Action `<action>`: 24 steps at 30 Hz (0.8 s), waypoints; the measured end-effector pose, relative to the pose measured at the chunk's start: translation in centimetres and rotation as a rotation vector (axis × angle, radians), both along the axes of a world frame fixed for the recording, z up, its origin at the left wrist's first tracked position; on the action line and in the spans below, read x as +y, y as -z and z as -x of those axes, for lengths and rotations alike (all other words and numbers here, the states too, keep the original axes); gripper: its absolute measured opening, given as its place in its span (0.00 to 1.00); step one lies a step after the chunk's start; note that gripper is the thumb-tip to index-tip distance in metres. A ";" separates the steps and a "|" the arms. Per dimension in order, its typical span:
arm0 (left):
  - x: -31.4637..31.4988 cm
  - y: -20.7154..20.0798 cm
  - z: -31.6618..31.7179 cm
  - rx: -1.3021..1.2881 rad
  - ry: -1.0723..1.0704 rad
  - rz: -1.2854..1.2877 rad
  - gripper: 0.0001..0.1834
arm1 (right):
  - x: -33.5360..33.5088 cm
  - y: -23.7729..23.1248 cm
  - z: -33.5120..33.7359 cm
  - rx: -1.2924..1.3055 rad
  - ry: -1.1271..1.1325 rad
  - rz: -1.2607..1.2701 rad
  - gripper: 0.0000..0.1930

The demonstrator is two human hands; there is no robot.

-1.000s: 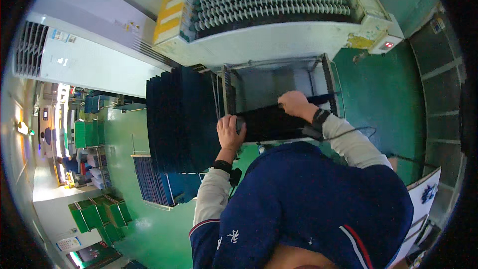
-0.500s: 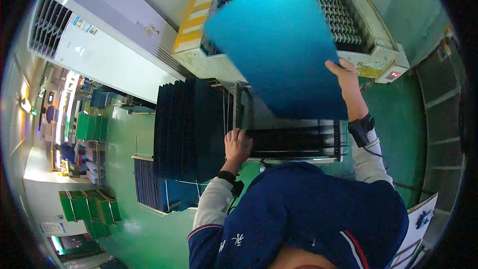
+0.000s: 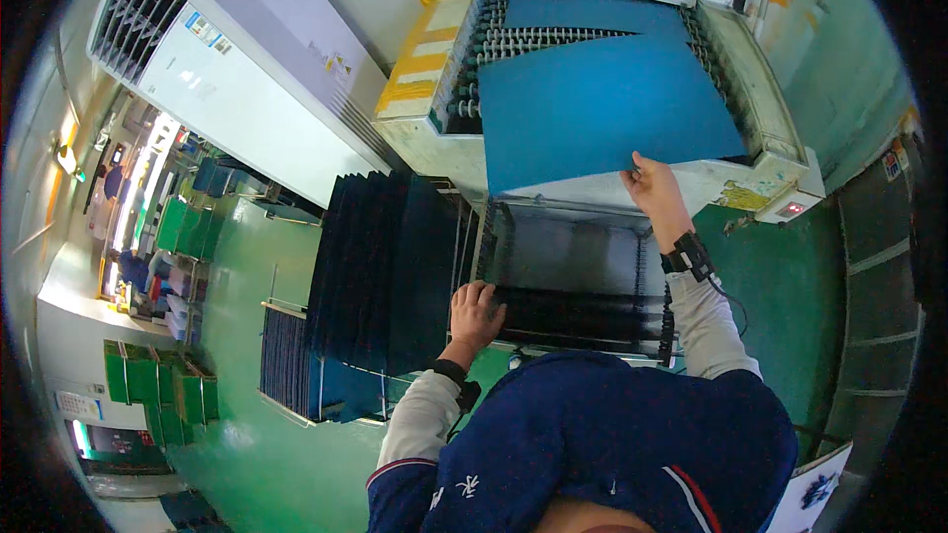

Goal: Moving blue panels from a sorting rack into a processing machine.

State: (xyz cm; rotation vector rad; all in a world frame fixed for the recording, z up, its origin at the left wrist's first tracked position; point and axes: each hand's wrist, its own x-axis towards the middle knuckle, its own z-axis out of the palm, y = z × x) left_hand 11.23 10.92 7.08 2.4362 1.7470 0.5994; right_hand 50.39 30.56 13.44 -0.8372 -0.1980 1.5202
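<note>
A thin blue panel slants over the roller conveyor, its far corner overlapping another blue panel that lies on the rollers. My right hand pinches the first panel at its near edge, thumb on top. Whether its far part touches the rollers cannot be made out. Below, in front of my body, stands a wire rack with dark panels at its near side. My left hand is curled over the rack's left corner, fingers together; what lies under the fingers is partly hidden.
Left of my left hand stands a rack of upright dark panels, with a lower rack of panels beside it. A white air conditioner is at the far left. A small control box juts from the conveyor's right corner.
The blue panel has come down from a raised, steep tilt to lie flatter over the rollers. My right hand has moved with it, slightly left. My left hand stays at the rack.
</note>
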 end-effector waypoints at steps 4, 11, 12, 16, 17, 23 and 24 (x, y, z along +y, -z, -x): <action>0.3 -0.4 -0.3 -0.002 0.002 -0.001 0.25 | 3.1 1.0 -0.3 -0.009 -0.063 -0.021 0.06; 0.7 -0.6 -0.5 0.000 -0.019 0.005 0.25 | 3.1 -0.1 0.2 -0.215 -0.291 0.106 0.17; 0.7 -0.8 -0.6 -0.001 -0.017 0.007 0.25 | 3.2 0.2 -0.1 -0.211 -0.306 0.094 0.18; 0.9 -1.2 -0.6 0.007 -0.008 0.020 0.25 | 2.8 0.1 -0.1 -0.179 -0.321 0.059 0.19; 0.8 -1.0 -0.5 0.009 -0.007 0.025 0.25 | 2.7 -0.2 0.1 -0.167 -0.314 0.055 0.20; 1.2 -0.6 -0.4 -0.024 0.007 0.027 0.26 | 3.5 -2.5 0.4 -0.063 -0.377 0.001 0.20; 1.3 -0.6 -0.5 -0.028 0.011 0.021 0.26 | 3.6 -2.7 0.6 -0.132 -0.364 -0.003 0.19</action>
